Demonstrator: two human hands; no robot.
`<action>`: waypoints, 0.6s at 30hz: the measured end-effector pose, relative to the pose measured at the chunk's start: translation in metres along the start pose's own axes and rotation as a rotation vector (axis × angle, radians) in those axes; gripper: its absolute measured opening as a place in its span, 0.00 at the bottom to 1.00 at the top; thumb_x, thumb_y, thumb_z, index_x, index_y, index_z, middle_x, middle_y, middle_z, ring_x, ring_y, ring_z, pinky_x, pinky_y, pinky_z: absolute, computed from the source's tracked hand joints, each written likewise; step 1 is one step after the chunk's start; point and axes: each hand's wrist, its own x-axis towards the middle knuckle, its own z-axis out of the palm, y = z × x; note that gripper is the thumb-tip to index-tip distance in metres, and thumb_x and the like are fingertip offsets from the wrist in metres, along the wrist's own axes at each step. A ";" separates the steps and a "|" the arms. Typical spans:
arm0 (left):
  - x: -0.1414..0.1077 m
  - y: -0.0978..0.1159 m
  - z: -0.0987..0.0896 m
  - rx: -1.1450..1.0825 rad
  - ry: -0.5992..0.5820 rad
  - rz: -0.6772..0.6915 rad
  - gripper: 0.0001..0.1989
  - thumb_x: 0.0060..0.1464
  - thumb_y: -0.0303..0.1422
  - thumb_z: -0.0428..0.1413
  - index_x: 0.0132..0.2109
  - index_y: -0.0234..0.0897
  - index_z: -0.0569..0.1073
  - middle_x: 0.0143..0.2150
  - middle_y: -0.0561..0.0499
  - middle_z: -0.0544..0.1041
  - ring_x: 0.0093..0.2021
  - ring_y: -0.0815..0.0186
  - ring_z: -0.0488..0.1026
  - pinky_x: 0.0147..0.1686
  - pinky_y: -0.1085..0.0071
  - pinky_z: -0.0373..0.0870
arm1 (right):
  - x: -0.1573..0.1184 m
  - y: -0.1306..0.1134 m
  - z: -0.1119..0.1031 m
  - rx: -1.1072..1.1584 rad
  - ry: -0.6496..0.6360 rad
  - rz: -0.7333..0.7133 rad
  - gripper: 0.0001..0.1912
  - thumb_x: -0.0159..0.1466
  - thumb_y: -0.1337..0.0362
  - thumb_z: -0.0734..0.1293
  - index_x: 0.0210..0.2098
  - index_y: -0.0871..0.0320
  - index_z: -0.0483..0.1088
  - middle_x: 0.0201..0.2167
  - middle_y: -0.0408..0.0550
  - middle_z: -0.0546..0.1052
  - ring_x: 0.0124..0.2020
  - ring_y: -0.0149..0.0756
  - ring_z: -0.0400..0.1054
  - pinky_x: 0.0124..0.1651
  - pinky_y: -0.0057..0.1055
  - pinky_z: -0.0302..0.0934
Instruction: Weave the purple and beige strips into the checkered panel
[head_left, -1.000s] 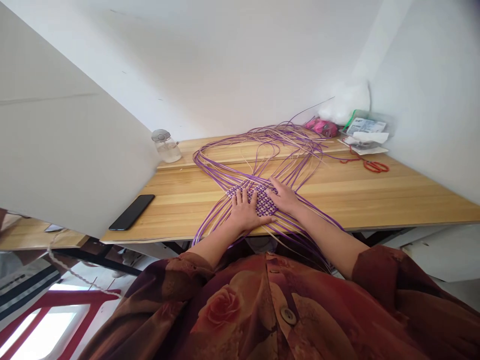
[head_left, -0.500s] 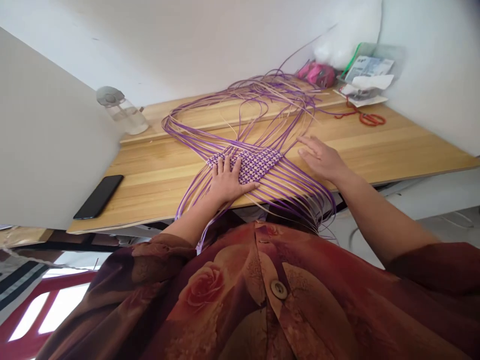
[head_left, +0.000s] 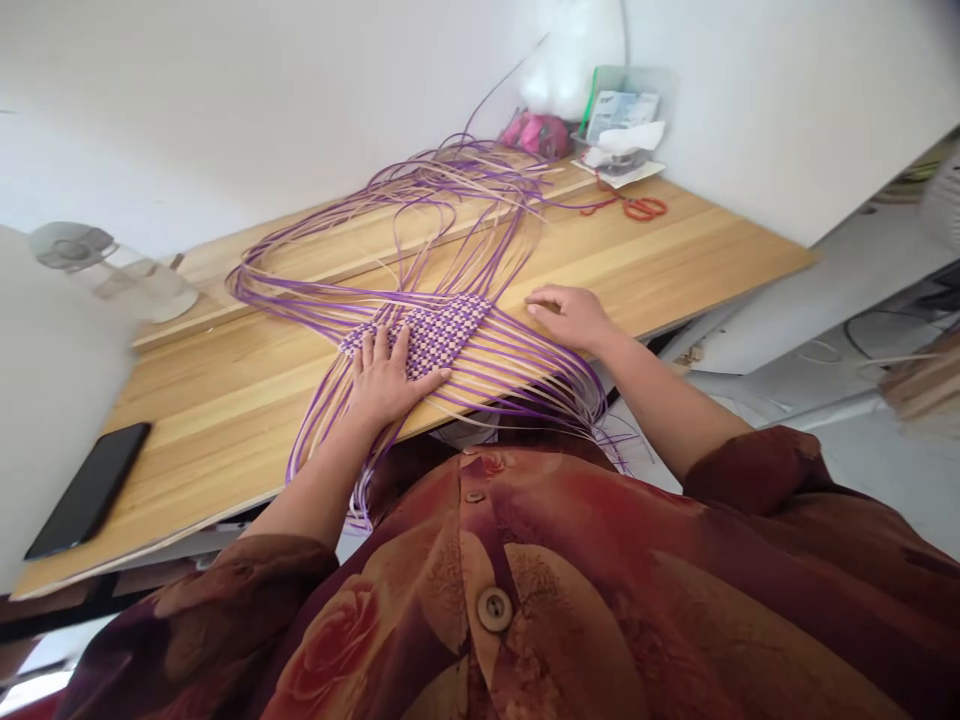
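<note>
A checked purple-and-cream woven piece [head_left: 450,335] lies near the table's front edge, with long loose strips fanning out from its sides. My left hand [head_left: 386,385] rests flat on its left part, fingers spread, covering some of the weave. Just right of the weave, my right hand [head_left: 574,318] hovers over or lightly touches the table, fingers loosely bent and a gap by the thumb. I see nothing in it. Loose purple and cream strips [head_left: 555,365] run below this hand and hang over the front edge.
A long bundle of strips [head_left: 255,270] loops across the back of the wooden table [head_left: 697,250]. Red-handled scissors [head_left: 645,208], a plastic box [head_left: 619,110] and a pink bundle [head_left: 536,133] are at the back right. A bottle [head_left: 142,285] and black phone [head_left: 90,490] are on the left.
The view has swung to the right, so everything sits further left in the picture. My right hand's fingers have bent from a straighter reach. My left hand stays on the weave.
</note>
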 end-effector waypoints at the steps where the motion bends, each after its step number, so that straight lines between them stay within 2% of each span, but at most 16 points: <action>1: 0.001 0.000 0.001 0.000 0.000 0.000 0.50 0.50 0.66 0.42 0.72 0.41 0.47 0.74 0.41 0.45 0.73 0.45 0.39 0.68 0.48 0.42 | 0.001 0.002 -0.001 0.128 0.057 0.036 0.17 0.64 0.57 0.63 0.43 0.59 0.78 0.46 0.48 0.79 0.50 0.42 0.72 0.57 0.37 0.63; 5: 0.003 -0.002 0.003 -0.028 0.008 0.008 0.50 0.50 0.65 0.43 0.72 0.41 0.48 0.74 0.40 0.45 0.72 0.43 0.40 0.67 0.46 0.42 | 0.005 0.012 -0.006 0.742 0.348 0.204 0.18 0.65 0.53 0.64 0.34 0.62 0.76 0.37 0.51 0.81 0.43 0.36 0.75 0.52 0.34 0.66; 8: 0.004 -0.004 0.004 -0.052 0.010 0.006 0.49 0.50 0.65 0.45 0.71 0.41 0.49 0.73 0.38 0.46 0.72 0.42 0.40 0.67 0.44 0.41 | 0.005 0.015 -0.012 1.050 0.408 0.303 0.20 0.63 0.49 0.67 0.30 0.62 0.73 0.30 0.48 0.79 0.35 0.32 0.75 0.44 0.29 0.68; 12: 0.005 -0.006 0.005 -0.062 0.014 0.006 0.48 0.51 0.64 0.45 0.71 0.41 0.50 0.73 0.37 0.47 0.72 0.41 0.41 0.66 0.43 0.41 | 0.004 0.013 -0.014 1.171 0.367 0.345 0.21 0.64 0.49 0.66 0.26 0.62 0.72 0.24 0.46 0.76 0.29 0.30 0.73 0.34 0.26 0.67; 18: 0.004 -0.007 0.004 -0.058 0.013 0.009 0.48 0.52 0.62 0.46 0.71 0.41 0.50 0.73 0.38 0.46 0.72 0.42 0.41 0.67 0.44 0.41 | 0.006 0.010 -0.013 1.137 0.302 0.312 0.22 0.66 0.51 0.65 0.24 0.63 0.70 0.22 0.45 0.75 0.26 0.27 0.71 0.28 0.22 0.62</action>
